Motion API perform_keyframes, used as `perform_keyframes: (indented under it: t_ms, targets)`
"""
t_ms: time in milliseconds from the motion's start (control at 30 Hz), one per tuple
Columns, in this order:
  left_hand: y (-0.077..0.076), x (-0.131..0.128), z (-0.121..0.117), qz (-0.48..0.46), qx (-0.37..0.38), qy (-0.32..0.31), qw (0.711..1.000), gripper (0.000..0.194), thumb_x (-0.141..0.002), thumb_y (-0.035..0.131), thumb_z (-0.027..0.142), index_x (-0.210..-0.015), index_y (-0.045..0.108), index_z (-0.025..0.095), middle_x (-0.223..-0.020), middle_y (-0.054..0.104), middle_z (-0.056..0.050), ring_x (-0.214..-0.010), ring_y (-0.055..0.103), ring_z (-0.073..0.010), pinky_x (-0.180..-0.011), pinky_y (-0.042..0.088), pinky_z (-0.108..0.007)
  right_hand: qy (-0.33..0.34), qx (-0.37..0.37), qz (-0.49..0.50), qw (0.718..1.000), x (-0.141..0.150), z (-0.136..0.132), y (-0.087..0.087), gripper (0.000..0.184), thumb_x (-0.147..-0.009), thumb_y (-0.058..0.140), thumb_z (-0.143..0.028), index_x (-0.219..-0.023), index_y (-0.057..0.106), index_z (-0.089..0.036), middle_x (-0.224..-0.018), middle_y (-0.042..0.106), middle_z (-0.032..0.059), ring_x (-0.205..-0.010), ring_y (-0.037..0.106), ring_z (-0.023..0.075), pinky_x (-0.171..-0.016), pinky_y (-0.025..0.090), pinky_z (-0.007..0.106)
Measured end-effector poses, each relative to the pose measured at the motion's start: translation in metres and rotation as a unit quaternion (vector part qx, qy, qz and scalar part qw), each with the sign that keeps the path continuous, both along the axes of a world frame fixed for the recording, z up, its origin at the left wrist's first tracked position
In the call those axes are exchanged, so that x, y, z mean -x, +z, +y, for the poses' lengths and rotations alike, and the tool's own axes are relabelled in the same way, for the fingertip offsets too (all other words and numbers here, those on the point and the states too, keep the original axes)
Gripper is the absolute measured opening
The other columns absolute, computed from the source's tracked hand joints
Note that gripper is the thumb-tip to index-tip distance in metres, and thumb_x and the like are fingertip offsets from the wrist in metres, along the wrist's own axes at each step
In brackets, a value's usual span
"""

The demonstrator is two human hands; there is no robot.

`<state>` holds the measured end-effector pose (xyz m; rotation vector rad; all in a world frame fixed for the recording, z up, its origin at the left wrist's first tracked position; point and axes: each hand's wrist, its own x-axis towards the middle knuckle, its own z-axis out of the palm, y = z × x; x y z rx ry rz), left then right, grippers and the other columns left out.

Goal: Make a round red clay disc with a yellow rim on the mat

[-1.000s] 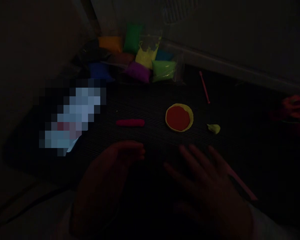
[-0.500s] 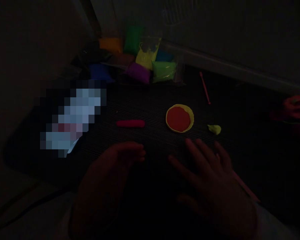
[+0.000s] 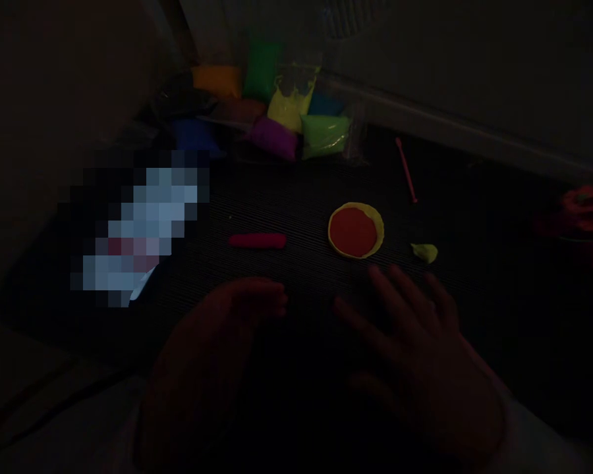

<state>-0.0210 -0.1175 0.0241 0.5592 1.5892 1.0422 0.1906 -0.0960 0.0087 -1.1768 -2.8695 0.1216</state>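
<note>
The scene is very dark. My left hand (image 3: 222, 342) is loosely cupped just below a magenta clay roll (image 3: 257, 241), its fingers extended side by side and nothing visible in it. With fingers spread, my right hand (image 3: 420, 355) hovers or rests low over the dark table; contact cannot be made out. Ahead of its fingertips lies a round clay piece (image 3: 353, 230), a red disc inside a yellow rim. A small yellow clay lump (image 3: 425, 252) sits to the right of that piece. Along the outer edge of my right hand, a pink stick (image 3: 484, 364) is mostly hidden.
Bags of coloured clay (image 3: 277, 135) are heaped at the back by the wall. A thin pink modelling tool (image 3: 406, 170) lies back right. At left is a bright, pixelated screen (image 3: 153, 224). Reddish clay shapes (image 3: 586, 210) stand at the far right.
The view has tilted slightly, so the table items sit a little higher in the picture. My right hand has shifted slightly, covering more of the pink stick. My left hand looks nearly unchanged.
</note>
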Motion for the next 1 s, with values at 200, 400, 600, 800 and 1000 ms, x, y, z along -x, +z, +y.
perform_keyframes:
  t_ms: [200,400,600,800,1000]
  targets:
    - [-0.0015,-0.0004,-0.0004,-0.028,-0.007,0.018,0.999,0.022,-0.066,0.058,0.037,-0.078,0.063,0.019,-0.081,0.066,-0.003,-0.076,0.06,-0.0186,-0.067,0.048,-0.026,0.028,0.005,0.006,1.0,0.0014,-0.001,-0.0005,0.059,-0.072,0.042,-0.06,-0.125,0.037,-0.034,-0.139,0.026,0.0061,-0.125,0.021,0.0288,-0.098,0.009,0.052]
    - [-0.0027,0.0007,-0.0012,-0.012,-0.004,0.023,1.0,0.023,-0.07,0.053,0.037,-0.08,0.063,0.019,-0.083,0.066,-0.004,-0.078,0.06,-0.0194,-0.07,0.048,-0.028,0.032,0.004,0.02,0.999,0.0032,-0.001,-0.0022,0.06,-0.071,0.041,-0.063,-0.123,0.039,-0.034,-0.138,0.027,0.0052,-0.123,0.024,0.0288,-0.099,0.01,0.052]
    - [-0.0044,0.0006,-0.0013,-0.024,-0.031,0.006,0.999,0.022,-0.067,0.058,0.038,-0.079,0.064,0.021,-0.082,0.066,-0.001,-0.078,0.06,-0.0167,-0.069,0.048,-0.024,0.004,0.003,0.016,1.0,0.0019,0.0001,-0.0012,0.061,-0.07,0.042,-0.063,-0.124,0.038,-0.035,-0.139,0.024,0.0068,-0.124,0.022,0.0304,-0.097,0.012,0.054]
    - [-0.001,-0.0003,-0.0022,0.005,-0.023,-0.002,1.0,0.02,-0.067,0.059,0.039,-0.076,0.064,0.023,-0.079,0.066,0.002,-0.075,0.06,-0.0145,-0.065,0.047,-0.02,-0.025,0.004,0.013,1.0,0.0017,0.0019,-0.0009,0.06,-0.071,0.041,-0.062,-0.124,0.039,-0.033,-0.139,0.023,0.0095,-0.125,0.02,0.0319,-0.096,0.014,0.055]
    - [-0.0041,0.0026,-0.0055,0.007,-0.028,-0.015,0.999,0.023,-0.07,0.056,0.041,-0.082,0.064,0.024,-0.085,0.066,0.001,-0.081,0.06,-0.0162,-0.069,0.047,-0.022,-0.024,0.007,0.021,0.999,0.0025,0.0023,-0.001,0.059,-0.07,0.043,-0.062,-0.122,0.041,-0.034,-0.139,0.024,0.0079,-0.125,0.021,0.0318,-0.097,0.013,0.055]
